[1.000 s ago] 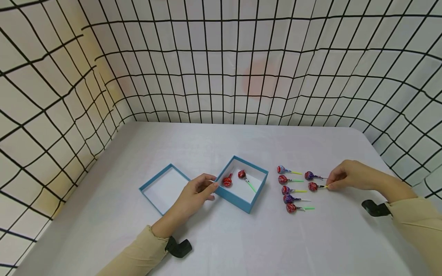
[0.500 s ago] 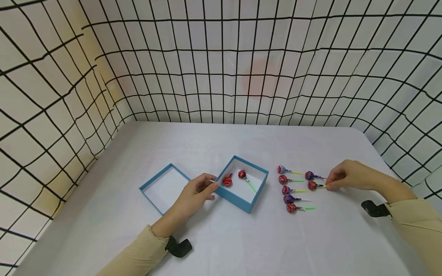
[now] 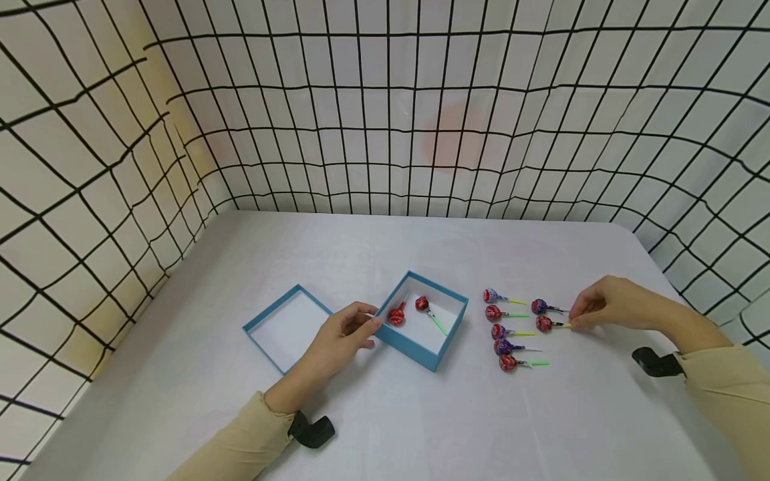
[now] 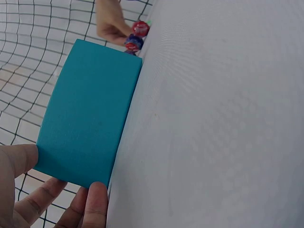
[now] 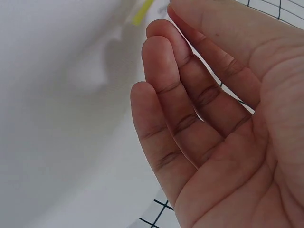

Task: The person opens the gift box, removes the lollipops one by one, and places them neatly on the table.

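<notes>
A blue open-topped box (image 3: pixel 410 347) stands mid-table, holding two red-wrapped lollipops (image 3: pixel 396 315). My left hand (image 3: pixel 339 341) grips its left corner; in the left wrist view the thumb lies at one edge of the blue side wall (image 4: pixel 90 114) and fingertips at another. On the right, several wrapped lollipops lie on the table in two columns. My right hand (image 3: pixel 622 307) is just over the stick end of the red lollipop (image 3: pixel 544 324) in the second column. A yellow stick (image 5: pixel 142 12) shows beside its fingertips in the right wrist view, apart from them. Above that lollipop lies a purple one (image 3: pixel 539 306).
The box's lid (image 3: pixel 289 327), blue-rimmed and white inside, lies left of the box, partly behind the left hand and forearm. A column of lollipops (image 3: pixel 507 346) lies between the box and the right hand. Black netting (image 3: pixel 385 120) encloses the table's back and sides.
The red lollipop by my right hand has shifted slightly left. The right hand has since moved a little up and right, away from the stick. Left hand and box stay put.
</notes>
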{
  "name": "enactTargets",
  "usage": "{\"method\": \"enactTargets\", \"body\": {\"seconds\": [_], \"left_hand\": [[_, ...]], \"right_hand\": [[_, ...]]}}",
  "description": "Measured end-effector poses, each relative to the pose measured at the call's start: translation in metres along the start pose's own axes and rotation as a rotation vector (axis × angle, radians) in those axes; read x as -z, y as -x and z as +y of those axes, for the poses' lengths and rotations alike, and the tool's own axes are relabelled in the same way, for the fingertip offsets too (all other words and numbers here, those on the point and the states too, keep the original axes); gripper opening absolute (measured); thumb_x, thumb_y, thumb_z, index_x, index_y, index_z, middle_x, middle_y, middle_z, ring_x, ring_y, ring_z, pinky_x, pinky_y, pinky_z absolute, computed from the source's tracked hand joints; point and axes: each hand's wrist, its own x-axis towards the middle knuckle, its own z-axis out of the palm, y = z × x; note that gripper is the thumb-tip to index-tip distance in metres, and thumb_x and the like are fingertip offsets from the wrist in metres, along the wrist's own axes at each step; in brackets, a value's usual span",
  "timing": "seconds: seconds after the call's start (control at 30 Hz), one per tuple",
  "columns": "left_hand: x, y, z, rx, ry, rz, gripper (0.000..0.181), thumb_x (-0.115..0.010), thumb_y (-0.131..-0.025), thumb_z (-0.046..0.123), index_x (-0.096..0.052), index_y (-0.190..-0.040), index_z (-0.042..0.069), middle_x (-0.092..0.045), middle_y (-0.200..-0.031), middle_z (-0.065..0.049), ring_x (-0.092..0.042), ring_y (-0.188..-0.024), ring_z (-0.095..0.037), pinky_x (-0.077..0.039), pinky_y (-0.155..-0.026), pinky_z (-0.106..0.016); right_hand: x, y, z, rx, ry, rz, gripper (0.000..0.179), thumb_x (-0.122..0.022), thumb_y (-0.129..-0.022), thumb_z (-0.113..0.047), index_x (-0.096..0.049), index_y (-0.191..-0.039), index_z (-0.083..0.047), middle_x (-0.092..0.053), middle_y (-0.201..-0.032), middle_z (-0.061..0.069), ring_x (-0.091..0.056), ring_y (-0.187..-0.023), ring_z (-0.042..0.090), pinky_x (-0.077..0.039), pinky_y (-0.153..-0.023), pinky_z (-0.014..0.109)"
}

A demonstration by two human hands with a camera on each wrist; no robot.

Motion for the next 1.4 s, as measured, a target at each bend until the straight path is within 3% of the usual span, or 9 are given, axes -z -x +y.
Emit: {"method": "enactTargets", "body": {"seconds": [0.2, 0.4, 0.63, 0.97, 1.4], "left_hand": [[0.000, 0.000, 0.000, 0.004, 0.001, 0.006, 0.033, -0.067, -0.108, 0.023, -0.066, -0.135, 0.004, -0.072, -0.118, -0.017, -0.074, -0.097, -0.021, -0.065, -0.089, -0.032], [0.001, 0.000, -0.001, 0.001, -0.007, 0.000, 0.033, -0.066, -0.108, 0.022, -0.065, -0.136, 0.004, -0.072, -0.119, -0.017, -0.074, -0.096, -0.022, -0.065, -0.088, -0.031], [0.001, 0.000, 0.000, -0.015, -0.011, -0.011, 0.035, -0.066, -0.109, 0.024, -0.064, -0.136, 0.002, -0.072, -0.120, -0.020, -0.074, -0.095, -0.022, -0.065, -0.089, -0.035], [0.001, 0.001, 0.001, -0.009, -0.021, -0.009, 0.035, -0.066, -0.109, 0.026, -0.065, -0.137, 0.004, -0.072, -0.120, -0.019, -0.074, -0.094, -0.022, -0.065, -0.089, -0.034], [0.000, 0.000, 0.001, -0.004, -0.023, -0.001, 0.034, -0.067, -0.108, 0.025, -0.066, -0.136, 0.005, -0.073, -0.119, -0.017, -0.075, -0.093, -0.022, -0.065, -0.088, -0.034]], "right_hand": [[0.009, 0.003, -0.007, 0.000, 0.034, 0.014, 0.015, -0.082, -0.096, -0.030, -0.081, -0.101, -0.016, -0.076, -0.091, -0.007, -0.058, -0.078, 0.003, -0.050, -0.071, 0.022], [0.021, 0.003, -0.027, 0.013, 0.073, 0.036, 0.018, -0.080, -0.098, -0.034, -0.081, -0.103, -0.017, -0.076, -0.093, -0.007, -0.061, -0.082, 0.004, -0.054, -0.075, 0.022], [0.034, -0.004, -0.064, 0.039, 0.083, 0.040, 0.022, -0.078, -0.100, -0.036, -0.081, -0.106, -0.014, -0.078, -0.095, -0.005, -0.069, -0.087, 0.012, -0.057, -0.077, 0.025], [0.050, -0.011, -0.119, 0.092, 0.112, 0.066, 0.020, -0.076, -0.101, -0.038, -0.081, -0.106, -0.019, -0.078, -0.095, -0.010, -0.070, -0.091, 0.009, -0.059, -0.080, 0.029], [0.048, -0.032, -0.180, 0.181, 0.141, -0.008, 0.022, -0.076, -0.101, -0.037, -0.082, -0.108, -0.016, -0.077, -0.092, -0.008, -0.067, -0.087, 0.012, -0.058, -0.079, 0.033]]}}
